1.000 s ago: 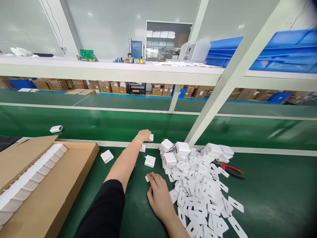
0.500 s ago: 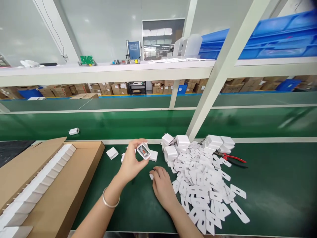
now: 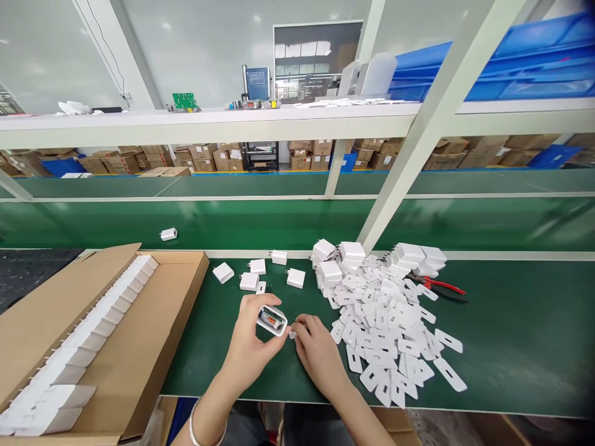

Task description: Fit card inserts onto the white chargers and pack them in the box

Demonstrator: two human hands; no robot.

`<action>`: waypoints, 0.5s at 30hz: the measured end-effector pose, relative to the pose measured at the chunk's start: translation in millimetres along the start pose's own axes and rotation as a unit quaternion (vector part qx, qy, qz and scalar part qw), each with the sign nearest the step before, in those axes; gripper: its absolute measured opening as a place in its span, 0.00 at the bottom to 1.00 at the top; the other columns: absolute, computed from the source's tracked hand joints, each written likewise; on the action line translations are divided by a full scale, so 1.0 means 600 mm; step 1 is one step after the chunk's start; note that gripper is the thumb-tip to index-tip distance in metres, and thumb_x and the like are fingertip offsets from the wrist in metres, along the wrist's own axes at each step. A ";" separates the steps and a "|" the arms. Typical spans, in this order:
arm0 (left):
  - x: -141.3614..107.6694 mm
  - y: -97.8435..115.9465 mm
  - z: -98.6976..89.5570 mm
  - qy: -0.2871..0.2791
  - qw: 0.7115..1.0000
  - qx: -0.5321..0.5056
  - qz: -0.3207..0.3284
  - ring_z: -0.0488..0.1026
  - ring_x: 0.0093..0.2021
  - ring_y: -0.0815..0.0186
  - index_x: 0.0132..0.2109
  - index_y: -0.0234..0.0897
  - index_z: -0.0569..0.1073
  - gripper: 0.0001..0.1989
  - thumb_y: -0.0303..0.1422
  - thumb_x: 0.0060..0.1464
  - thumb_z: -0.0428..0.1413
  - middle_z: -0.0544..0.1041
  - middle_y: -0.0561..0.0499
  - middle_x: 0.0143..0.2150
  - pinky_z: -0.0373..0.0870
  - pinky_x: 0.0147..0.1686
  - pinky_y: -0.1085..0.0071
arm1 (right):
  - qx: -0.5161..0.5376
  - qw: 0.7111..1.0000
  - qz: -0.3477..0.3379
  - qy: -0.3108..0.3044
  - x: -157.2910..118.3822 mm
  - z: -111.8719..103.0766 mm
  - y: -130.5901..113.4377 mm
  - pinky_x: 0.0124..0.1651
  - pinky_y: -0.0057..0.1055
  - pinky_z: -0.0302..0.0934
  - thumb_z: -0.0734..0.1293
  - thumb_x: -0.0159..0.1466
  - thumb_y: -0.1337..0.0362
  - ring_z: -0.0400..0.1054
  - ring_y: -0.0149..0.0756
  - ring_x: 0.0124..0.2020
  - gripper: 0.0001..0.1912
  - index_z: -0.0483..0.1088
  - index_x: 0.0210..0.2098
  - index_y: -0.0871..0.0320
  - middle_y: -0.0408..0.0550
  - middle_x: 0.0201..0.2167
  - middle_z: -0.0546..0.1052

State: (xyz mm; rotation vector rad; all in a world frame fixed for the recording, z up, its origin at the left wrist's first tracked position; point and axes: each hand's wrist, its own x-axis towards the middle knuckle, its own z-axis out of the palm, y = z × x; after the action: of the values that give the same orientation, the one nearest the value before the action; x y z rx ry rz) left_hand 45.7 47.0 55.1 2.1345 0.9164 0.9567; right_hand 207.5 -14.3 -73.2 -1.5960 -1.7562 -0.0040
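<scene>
My left hand (image 3: 251,337) grips a white charger housing (image 3: 273,320) between thumb and fingers. Its open end faces me, showing circuit parts and a bit of orange inside. Close beside it on the right, my right hand (image 3: 320,353) is closed on a small white cover plate (image 3: 292,334), mostly hidden by the fingers. Right of that hand spreads a heap of flat white cover plates (image 3: 381,328), each with a slot. Several white chargers (image 3: 295,278) lie on the green bench beyond my hands.
At left, an open cardboard box (image 3: 153,347) holds a row of white chargers (image 3: 88,341). More chargers (image 3: 409,255) are stacked behind the heap, near red-handled pliers (image 3: 441,286). A slanted white post (image 3: 395,176) rises at the bench's back edge. One charger (image 3: 168,234) lies on the green surface beyond.
My left hand has lowered the charger housing toward me and turned its open end further into view. Both hands are now almost touching. The whole view has shifted slightly.
</scene>
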 end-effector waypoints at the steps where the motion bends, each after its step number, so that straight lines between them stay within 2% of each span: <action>1: -0.004 -0.001 -0.001 0.002 1.000 -0.003 -0.004 0.75 0.54 0.57 0.55 0.46 0.72 0.19 0.31 0.59 0.64 0.73 0.45 0.54 0.76 0.47 0.63 | 0.003 1.000 0.002 -0.003 -0.005 -0.002 -0.003 0.43 0.39 0.68 0.59 0.69 0.79 0.69 0.44 0.45 0.14 0.69 0.44 0.57 0.52 0.46 0.73; 4: -0.017 -0.005 -0.002 0.012 1.000 0.008 -0.013 0.75 0.48 0.56 0.52 0.45 0.73 0.16 0.32 0.58 0.65 0.75 0.45 0.49 0.77 0.43 0.62 | 0.036 0.999 0.015 -0.028 -0.018 -0.010 -0.011 0.44 0.41 0.70 0.63 0.67 0.77 0.70 0.44 0.44 0.11 0.69 0.44 0.56 0.52 0.47 0.73; 7: -0.031 -0.012 -0.003 0.015 0.999 0.043 -0.004 0.74 0.45 0.56 0.49 0.44 0.74 0.13 0.33 0.58 0.65 0.75 0.46 0.44 0.75 0.41 0.62 | 0.080 0.994 0.043 -0.058 -0.024 -0.017 -0.012 0.50 0.44 0.72 0.69 0.63 0.74 0.71 0.47 0.51 0.24 0.68 0.57 0.55 0.54 0.53 0.72; 9: -0.041 -0.018 -0.002 0.015 0.999 0.051 -0.001 0.72 0.51 0.53 0.48 0.44 0.73 0.11 0.33 0.59 0.64 0.75 0.45 0.45 0.74 0.45 0.60 | 0.088 0.992 0.063 -0.063 -0.024 -0.020 -0.008 0.51 0.45 0.73 0.70 0.63 0.72 0.71 0.48 0.53 0.27 0.66 0.61 0.55 0.55 0.55 0.72; 12: -0.056 -0.028 0.001 0.016 1.000 0.002 -0.026 0.70 0.60 0.53 0.49 0.44 0.70 0.10 0.33 0.62 0.61 0.74 0.45 0.51 0.72 0.52 0.60 | 0.097 0.988 0.088 -0.079 -0.016 -0.023 -0.001 0.46 0.43 0.72 0.68 0.65 0.71 0.73 0.47 0.47 0.14 0.72 0.50 0.56 0.53 0.49 0.74; 13: -0.062 -0.031 0.003 0.011 0.999 -0.019 -0.045 0.71 0.59 0.55 0.49 0.44 0.68 0.10 0.34 0.63 0.60 0.73 0.46 0.51 0.71 0.51 0.61 | 0.104 0.986 0.096 -0.083 -0.012 -0.025 0.000 0.45 0.42 0.71 0.68 0.65 0.72 0.73 0.46 0.45 0.11 0.73 0.46 0.56 0.52 0.46 0.75; 15: -0.073 -0.038 0.005 -0.006 0.995 -0.041 -0.089 0.73 0.47 0.60 0.49 0.43 0.66 0.10 0.34 0.65 0.59 0.72 0.48 0.47 0.71 0.46 0.65 | 0.121 0.983 0.111 -0.078 -0.002 -0.034 -0.005 0.44 0.41 0.70 0.69 0.64 0.72 0.72 0.44 0.43 0.08 0.73 0.43 0.56 0.49 0.42 0.75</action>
State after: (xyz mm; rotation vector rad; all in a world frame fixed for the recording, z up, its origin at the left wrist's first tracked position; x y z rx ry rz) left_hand 18.6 24.7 19.7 1.9514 1.0247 0.8747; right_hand 215.4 -25.8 -57.5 -1.6367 -1.6126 0.4355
